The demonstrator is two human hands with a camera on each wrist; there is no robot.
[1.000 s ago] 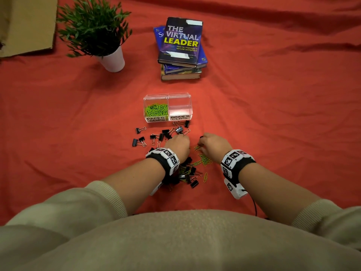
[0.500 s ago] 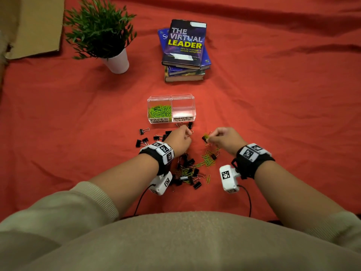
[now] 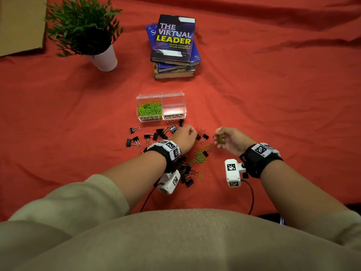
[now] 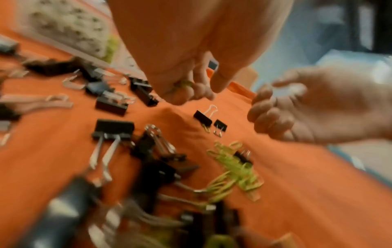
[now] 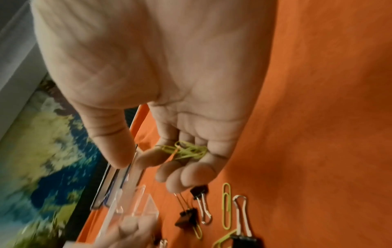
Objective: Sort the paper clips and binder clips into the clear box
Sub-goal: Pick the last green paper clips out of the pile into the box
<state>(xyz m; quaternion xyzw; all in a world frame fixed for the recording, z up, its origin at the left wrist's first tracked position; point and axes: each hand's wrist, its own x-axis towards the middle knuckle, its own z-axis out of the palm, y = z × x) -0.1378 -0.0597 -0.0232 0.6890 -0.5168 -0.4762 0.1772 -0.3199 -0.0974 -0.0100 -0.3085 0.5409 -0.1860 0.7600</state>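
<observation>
Several green paper clips [image 5: 186,151] lay loose in my curled right hand [image 3: 231,140], lifted right of centre; my left hand [image 3: 184,136] pinched more. They could spill before the clear box [image 3: 161,106] above.

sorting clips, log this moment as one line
right hand: holds green paper clips | left hand: curled over binder clips | clear box: binder side empty

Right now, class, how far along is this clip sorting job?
Done: green clips fill the paper clip compartment; the binder clip compartment looks bare. In hand: the right hand holds green paper clips. Left: scattered binder clips and loose paper clips.
</observation>
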